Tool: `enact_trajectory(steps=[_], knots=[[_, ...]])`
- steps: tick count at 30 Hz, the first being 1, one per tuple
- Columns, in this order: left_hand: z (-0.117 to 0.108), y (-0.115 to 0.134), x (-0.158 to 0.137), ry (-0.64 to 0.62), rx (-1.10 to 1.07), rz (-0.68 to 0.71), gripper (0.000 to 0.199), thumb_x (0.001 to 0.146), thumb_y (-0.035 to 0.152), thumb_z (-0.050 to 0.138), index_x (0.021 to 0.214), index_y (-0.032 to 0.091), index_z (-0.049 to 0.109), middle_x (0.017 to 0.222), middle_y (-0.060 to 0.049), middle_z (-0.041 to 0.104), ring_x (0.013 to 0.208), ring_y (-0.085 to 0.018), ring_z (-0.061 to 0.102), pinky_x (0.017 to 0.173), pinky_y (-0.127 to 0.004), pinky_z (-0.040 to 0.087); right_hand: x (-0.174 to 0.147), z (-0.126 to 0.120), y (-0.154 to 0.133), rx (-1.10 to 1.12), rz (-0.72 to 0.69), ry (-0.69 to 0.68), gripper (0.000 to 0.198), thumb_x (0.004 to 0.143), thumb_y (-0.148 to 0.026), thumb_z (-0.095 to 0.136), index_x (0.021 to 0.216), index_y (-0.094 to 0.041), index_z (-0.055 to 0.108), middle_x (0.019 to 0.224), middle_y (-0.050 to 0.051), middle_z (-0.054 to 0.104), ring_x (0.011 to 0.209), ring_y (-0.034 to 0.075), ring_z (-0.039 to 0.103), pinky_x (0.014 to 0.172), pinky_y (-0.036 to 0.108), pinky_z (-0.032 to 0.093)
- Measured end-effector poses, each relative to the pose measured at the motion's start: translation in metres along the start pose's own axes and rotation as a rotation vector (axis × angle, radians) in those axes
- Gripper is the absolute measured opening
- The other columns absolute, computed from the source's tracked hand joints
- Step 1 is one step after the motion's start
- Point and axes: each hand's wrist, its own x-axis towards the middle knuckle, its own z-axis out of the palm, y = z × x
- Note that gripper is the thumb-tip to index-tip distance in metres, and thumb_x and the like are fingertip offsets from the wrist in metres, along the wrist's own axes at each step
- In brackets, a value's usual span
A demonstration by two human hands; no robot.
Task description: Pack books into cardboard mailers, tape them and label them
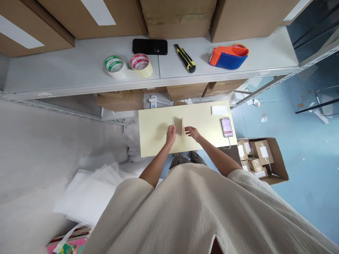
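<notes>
Closely between the curled left hand (171,133) and spread right hand (193,132) stands a thin tan piece (182,127).

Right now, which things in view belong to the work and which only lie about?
Likely in use:
thin tan piece between left hand and right hand
pale yellow tabletop

Seemingly idle:
flat black phone
black-yellow plastic cutter
orange-blue tape dispenser

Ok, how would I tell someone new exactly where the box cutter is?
Start at the long grey shelf beyond the pale yellow table. On top, look between the black phone and the orange-and-blue tape dispenser. The box cutter lies there at a slant, the only slim black-and-yellow tool in that row.
</notes>
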Motion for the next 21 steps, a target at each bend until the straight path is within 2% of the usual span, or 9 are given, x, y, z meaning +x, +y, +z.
enact_trajectory(steps=[5,9,12,15,21], knots=[[-0.018,-0.008,-0.002,0.019,0.047,0.009,0.035,0.119,0.037,0.046,0.143,0.022,0.066,0.145,-0.015,0.078,0.132,-0.025,0.076,0.109,-0.035,0.059,0.002,0.012,0.011,-0.055,-0.015,-0.051,0.037,0.096,-0.055,0.073,0.113,-0.024,0.084,0.130,0.012,0.083,0.102,0.025,0.077,0.081,0.032,0.059],[-0.028,-0.016,0.000,0.048,0.136,0.037,0.029,0.114,0.031,0.052,0.137,0.023,0.068,0.149,-0.014,0.076,0.140,-0.025,0.071,0.115,-0.035,0.055,0.008,0.014,0.021,-0.123,-0.008,0.051,0.035,0.094,-0.049,0.074,0.115,-0.023,0.084,0.121,0.012,0.083,0.109,0.028,0.077,0.094,0.041,0.063],[-0.033,-0.023,0.003,0.014,0.176,0.015,0.031,0.108,0.026,0.059,0.138,0.024,0.067,0.151,-0.015,0.076,0.143,-0.026,0.070,0.119,-0.038,0.054,0.013,0.014,0.027,-0.136,0.023,0.098,0.039,0.089,-0.046,0.077,0.122,-0.025,0.084,0.120,0.011,0.084,0.115,0.030,0.076,0.101,0.047,0.064],[-0.033,-0.031,0.007,-0.032,0.218,-0.014,0.039,0.102,0.022,0.065,0.141,0.023,0.067,0.155,-0.016,0.073,0.146,-0.028,0.069,0.121,-0.040,0.053,0.015,0.018,0.031,-0.103,0.047,0.105,0.047,0.085,-0.043,0.081,0.128,-0.025,0.083,0.129,0.013,0.083,0.119,0.032,0.076,0.103,0.048,0.064],[-0.032,-0.039,0.007,-0.110,0.268,-0.016,0.045,0.099,0.023,0.071,0.144,0.022,0.069,0.153,-0.016,0.075,0.143,-0.031,0.071,0.120,-0.042,0.053,0.018,0.032,0.034,-0.060,0.029,0.052,0.058,0.081,-0.048,0.082,0.134,-0.024,0.077,0.131,0.015,0.083,0.125,0.034,0.075,0.107,0.050,0.060]])
